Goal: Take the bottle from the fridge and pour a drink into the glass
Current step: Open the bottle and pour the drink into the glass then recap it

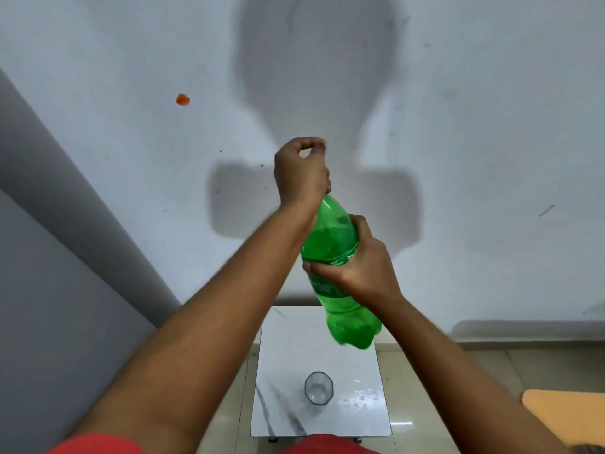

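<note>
An orange spot (183,99) marks the wall (491,126), up and left of the bottle (330,244). The left hand (301,173) is curled closed over the bottle's top; the cap itself is hidden. The green bottle is in the air, tilted. The right hand (363,267) is wrapped around its middle. Below the bottle, an upright glass (318,388) stands on the white bench (360,417). Right of the bench lies an orange mat (566,411).

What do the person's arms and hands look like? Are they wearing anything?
Both arms are bare from the hands up to the bottom of the picture: no long sleeves. The left hand and right hand wear no gloves, and no rings, watch or bracelets show. Red cloth at the bottom edge looks like a red top.
</note>
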